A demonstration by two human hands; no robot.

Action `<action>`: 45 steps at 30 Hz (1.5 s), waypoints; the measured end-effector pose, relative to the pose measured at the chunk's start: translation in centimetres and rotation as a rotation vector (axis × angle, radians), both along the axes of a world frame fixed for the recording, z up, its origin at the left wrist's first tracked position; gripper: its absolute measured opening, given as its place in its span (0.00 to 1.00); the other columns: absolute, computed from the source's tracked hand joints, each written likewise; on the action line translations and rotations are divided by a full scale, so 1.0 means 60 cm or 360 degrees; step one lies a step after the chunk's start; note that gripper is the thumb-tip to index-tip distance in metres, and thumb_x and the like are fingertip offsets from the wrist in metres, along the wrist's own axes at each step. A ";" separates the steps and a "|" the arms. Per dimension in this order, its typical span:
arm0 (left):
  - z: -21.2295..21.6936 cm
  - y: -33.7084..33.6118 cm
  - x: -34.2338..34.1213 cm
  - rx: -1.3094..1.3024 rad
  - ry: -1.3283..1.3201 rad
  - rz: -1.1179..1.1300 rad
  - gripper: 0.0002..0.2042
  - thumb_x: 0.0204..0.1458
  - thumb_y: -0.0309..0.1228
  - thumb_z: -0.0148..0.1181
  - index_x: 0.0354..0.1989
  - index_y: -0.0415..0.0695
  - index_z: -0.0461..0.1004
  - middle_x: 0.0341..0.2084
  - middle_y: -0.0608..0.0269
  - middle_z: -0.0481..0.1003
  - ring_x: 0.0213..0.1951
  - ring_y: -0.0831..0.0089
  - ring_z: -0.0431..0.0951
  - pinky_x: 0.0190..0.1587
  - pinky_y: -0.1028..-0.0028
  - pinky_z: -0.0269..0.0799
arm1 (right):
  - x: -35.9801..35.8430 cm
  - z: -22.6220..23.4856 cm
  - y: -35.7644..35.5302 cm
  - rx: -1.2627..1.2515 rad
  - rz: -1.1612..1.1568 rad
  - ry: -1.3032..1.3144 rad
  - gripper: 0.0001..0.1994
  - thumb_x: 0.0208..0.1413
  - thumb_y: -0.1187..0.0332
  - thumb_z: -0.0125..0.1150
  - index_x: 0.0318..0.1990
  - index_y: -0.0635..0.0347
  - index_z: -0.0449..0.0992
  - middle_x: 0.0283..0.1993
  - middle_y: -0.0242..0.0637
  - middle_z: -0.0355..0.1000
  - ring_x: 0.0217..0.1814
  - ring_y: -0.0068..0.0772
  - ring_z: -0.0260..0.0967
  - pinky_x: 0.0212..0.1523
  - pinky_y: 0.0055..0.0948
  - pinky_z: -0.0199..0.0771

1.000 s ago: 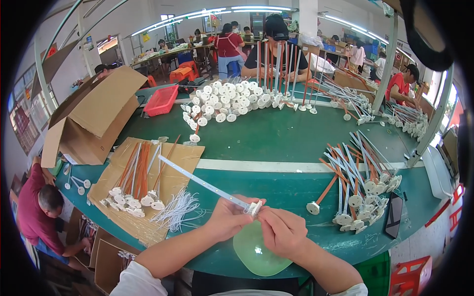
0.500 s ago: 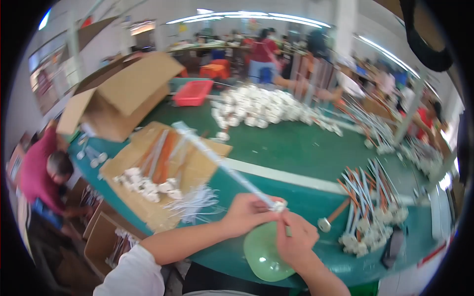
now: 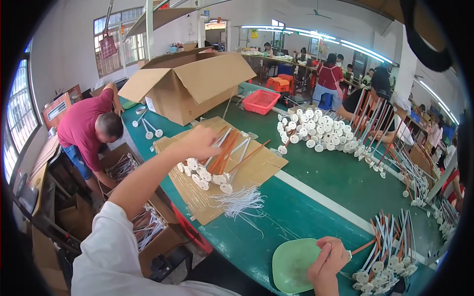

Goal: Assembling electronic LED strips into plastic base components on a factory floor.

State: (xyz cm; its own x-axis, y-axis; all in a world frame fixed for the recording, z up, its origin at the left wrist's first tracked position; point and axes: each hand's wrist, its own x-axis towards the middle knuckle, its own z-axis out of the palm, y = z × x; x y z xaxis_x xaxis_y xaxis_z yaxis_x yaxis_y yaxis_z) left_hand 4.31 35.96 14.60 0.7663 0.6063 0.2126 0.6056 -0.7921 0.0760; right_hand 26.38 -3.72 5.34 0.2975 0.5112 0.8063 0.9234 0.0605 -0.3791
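My left hand [image 3: 197, 143] reaches over the flattened cardboard sheet [image 3: 261, 172], above a bundle of brown sticks [image 3: 226, 154] and pale grey sticks with white round discs [image 3: 200, 176] at their ends. Its fingertips are beside a pale stick; a grip cannot be made out. Low at the right, my right hand [image 3: 330, 259] is closed in a pinch over the rim of a green bowl [image 3: 291, 271]; what its fingers hold, if anything, is too small to tell. Just past that hand lies a brown stick [image 3: 364, 246], its disc end partly hidden.
Thin white strips [image 3: 239, 201] lie at the sheet's near edge. More disc-ended sticks [image 3: 385, 251] are piled at right, with a white disc heap [image 3: 316, 129] farther back. A red basket [image 3: 260, 101] and a large carton [image 3: 192, 89] stand beyond. One person [image 3: 89, 128] bends over boxes at left.
My left hand has left my right hand and moved up and left to the bundle on the cardboard. The long pale stick is no longer between my hands. The view has turned left.
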 end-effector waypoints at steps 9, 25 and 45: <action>-0.047 -0.066 -0.001 0.0025 0.0236 0.0099 0.20 0.41 0.42 0.59 0.25 0.32 0.79 0.23 0.38 0.77 0.32 0.45 0.81 0.39 0.55 0.78 | -0.002 -0.011 -0.003 -0.0087 -0.0007 0.0153 0.04 0.50 0.82 0.52 0.32 0.66 0.74 0.32 0.47 0.77 0.27 0.44 0.75 0.28 0.34 0.75; -0.084 -0.354 0.213 -0.1033 -0.1214 -0.1344 0.07 0.51 0.27 0.66 0.23 0.37 0.77 0.16 0.61 0.75 0.18 0.79 0.74 0.22 0.78 0.67 | 0.026 0.033 -0.012 -0.0202 -0.0022 -0.0248 0.07 0.33 0.76 0.56 0.25 0.60 0.74 0.23 0.39 0.71 0.22 0.39 0.71 0.22 0.35 0.71; -0.235 -0.354 0.316 -0.2950 -0.1261 -0.0951 0.19 0.65 0.39 0.49 0.29 0.37 0.76 0.19 0.62 0.73 0.23 0.77 0.74 0.28 0.77 0.70 | 0.213 0.147 -0.252 -0.1422 -0.0707 0.0426 0.18 0.39 0.73 0.62 0.43 0.58 0.81 0.38 0.47 0.77 0.38 0.45 0.75 0.42 0.34 0.75</action>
